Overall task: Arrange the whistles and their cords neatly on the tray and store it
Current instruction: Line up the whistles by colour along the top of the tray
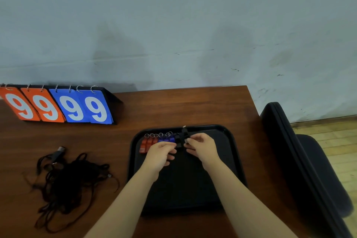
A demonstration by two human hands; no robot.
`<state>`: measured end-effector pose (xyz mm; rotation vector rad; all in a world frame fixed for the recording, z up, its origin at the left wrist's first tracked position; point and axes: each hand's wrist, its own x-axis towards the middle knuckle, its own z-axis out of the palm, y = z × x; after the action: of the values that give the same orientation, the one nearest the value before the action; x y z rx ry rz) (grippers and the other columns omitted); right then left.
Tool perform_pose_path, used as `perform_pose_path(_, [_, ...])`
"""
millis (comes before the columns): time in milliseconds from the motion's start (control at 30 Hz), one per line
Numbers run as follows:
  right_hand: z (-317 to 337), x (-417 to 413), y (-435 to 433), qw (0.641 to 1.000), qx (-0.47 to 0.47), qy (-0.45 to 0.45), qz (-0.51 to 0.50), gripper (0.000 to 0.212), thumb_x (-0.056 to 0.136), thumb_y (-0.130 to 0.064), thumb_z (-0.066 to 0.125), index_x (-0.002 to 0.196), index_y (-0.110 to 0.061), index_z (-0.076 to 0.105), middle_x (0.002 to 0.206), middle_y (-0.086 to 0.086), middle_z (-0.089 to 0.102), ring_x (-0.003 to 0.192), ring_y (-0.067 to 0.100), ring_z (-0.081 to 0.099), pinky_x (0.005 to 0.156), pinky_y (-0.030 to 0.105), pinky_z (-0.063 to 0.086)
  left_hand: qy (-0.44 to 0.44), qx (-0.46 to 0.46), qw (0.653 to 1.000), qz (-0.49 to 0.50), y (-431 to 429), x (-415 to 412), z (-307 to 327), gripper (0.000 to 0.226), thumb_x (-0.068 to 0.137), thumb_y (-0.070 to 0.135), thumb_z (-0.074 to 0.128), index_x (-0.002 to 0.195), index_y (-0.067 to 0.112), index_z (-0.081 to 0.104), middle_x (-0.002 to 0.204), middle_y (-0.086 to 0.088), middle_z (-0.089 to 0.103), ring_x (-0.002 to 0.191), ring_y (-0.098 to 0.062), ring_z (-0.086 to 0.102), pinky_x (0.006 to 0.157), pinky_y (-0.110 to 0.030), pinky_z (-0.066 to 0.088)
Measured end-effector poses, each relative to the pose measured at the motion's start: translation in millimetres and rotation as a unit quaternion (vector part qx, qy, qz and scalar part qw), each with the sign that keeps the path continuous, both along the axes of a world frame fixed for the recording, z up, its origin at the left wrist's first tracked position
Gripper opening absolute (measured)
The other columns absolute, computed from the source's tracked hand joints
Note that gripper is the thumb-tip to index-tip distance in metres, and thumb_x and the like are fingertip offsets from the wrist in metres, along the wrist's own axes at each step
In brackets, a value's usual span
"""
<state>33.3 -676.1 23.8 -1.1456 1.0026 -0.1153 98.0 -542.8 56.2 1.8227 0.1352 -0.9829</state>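
Note:
A black tray point(228, 141) lies on the brown table. Along its far edge runs a row of whistles with metal rings: red whistles point(145, 144) at the left, blue whistles point(166, 138) beside them, then black whistles point(178, 140). My right hand point(201, 146) pinches a black whistle point(185, 133) at the right end of the row. My left hand point(160, 153) rests with curled fingers over the row's near side, its fingertips by the black whistles; what they hold is unclear. A tangle of black cords point(69, 181) lies on the table left of the tray, with one black whistle point(58, 152) at its far end.
A flip scoreboard point(58, 106) showing orange and blue nines stands at the back left of the table point(193, 106). A black chair point(301, 160) stands close to the table's right edge. A grey wall rises behind the table.

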Motion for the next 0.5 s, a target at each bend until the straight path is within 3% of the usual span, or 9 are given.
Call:
perform_pose_path(133, [-12,5,-1,0.996,0.010,0.091,-0.017,0.011,0.088,-0.005,0.067,0.097,-0.010,0.062,0.095,0.008,0.070,0.085,0.017,0.070,0.071,0.030,0.059,0.004,0.017,0.999,0.048,11,6,-5,0.016,0.095,0.019,0.053,0.104,0.018,0.066,0.100,-0.003,0.066,0.087,-0.016,0.061,0.072,-0.028,0.046])
perform_pose_path(400, [-14,12,-2,0.990,-0.042,0.133,0.030,0.005,0.091,-0.012,0.066,0.095,-0.008,0.064,0.095,0.006,0.069,0.080,0.015,0.071,0.069,0.030,0.060,0.008,0.028,0.995,0.095,37,16,-10,0.014,0.095,0.018,0.053,0.103,0.017,0.065,0.103,-0.005,0.065,0.091,-0.019,0.060,0.079,-0.033,0.048])
perform_pose_path(500, [-13,13,-1,0.984,-0.077,0.146,0.063,0.004,0.092,-0.015,0.065,0.093,-0.011,0.063,0.093,0.005,0.069,0.078,0.014,0.070,0.070,0.030,0.060,-0.011,0.030,0.995,0.092,42,17,-12,0.015,0.095,0.018,0.053,0.103,0.018,0.065,0.103,-0.005,0.065,0.089,-0.018,0.060,0.075,-0.030,0.048])
